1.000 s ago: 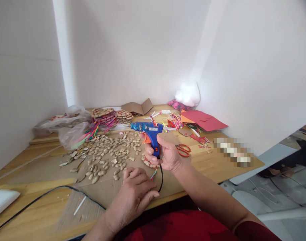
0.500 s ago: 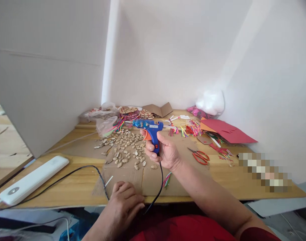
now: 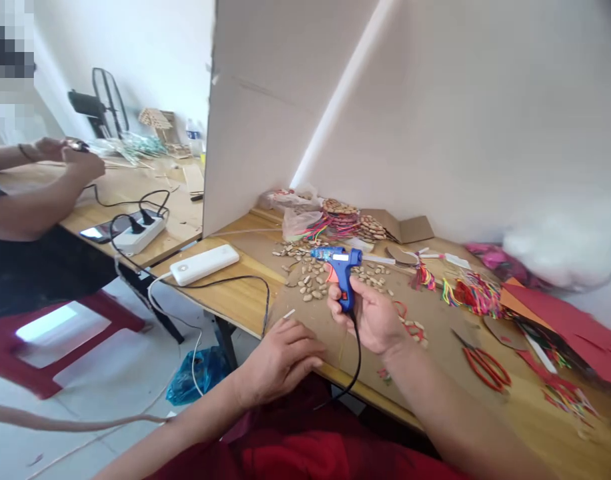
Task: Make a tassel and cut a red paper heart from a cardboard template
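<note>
Cardboard (image 3: 428, 303) is lying beneath. Right hand (image 3: 373, 321) is clasping a glue gun (image 3: 342, 265); left hand (image 3: 285, 351), thumb apart, is resting alongside.

1 glue gun (image 3: 341, 270), 1 pr scissors (image 3: 469, 351); 1 stool (image 3: 10, 353)

Blue glue gun (image 3: 343, 272); nozzle leftward; in the right hand (image 3: 371, 321)
</note>
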`<action>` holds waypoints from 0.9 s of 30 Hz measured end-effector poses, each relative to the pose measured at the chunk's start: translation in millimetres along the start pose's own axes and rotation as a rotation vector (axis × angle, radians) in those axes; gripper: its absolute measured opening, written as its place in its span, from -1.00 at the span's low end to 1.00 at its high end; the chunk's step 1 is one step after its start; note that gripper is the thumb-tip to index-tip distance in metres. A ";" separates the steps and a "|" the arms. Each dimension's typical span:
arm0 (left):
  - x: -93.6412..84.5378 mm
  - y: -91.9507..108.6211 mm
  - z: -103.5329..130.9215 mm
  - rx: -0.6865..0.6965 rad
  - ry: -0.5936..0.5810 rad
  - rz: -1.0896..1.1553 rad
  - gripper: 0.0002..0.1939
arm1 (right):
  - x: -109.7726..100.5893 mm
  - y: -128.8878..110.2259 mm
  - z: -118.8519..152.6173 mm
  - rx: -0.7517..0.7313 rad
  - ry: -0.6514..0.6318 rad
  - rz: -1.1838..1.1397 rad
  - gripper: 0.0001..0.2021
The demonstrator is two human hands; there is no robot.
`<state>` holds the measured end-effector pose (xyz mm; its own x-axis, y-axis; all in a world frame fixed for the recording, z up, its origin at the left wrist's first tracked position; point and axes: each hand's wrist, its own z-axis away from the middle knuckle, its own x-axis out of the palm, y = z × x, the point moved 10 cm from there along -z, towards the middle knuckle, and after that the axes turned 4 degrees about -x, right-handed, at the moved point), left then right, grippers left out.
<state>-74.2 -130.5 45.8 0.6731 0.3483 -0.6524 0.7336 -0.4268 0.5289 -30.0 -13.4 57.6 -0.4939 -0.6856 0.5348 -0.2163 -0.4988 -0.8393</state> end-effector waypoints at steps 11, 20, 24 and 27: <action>8.6 -16.5 50.1 -0.028 -0.081 -0.113 -0.76 | 26.1 6.8 -83.4 -0.061 0.028 0.791 -0.53; -3.9 -30.7 65.5 -0.032 -0.030 -0.299 -0.80 | 59.2 11.7 -165.9 -0.274 0.086 1.637 -0.62; -8.6 -25.8 68.4 0.027 -0.033 -0.335 -0.76 | 71.6 32.9 -179.0 -0.267 0.047 1.724 -0.64; -16.9 -21.8 74.4 0.062 0.001 -0.396 -0.85 | 73.8 42.7 -185.0 -0.256 0.047 1.783 -0.63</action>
<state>-108.6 -189.2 4.9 0.3398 0.4967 -0.7986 0.9291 -0.3093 0.2029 -231.5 12.8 43.0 -0.2733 -0.2333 -0.9332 0.4374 0.8339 -0.3365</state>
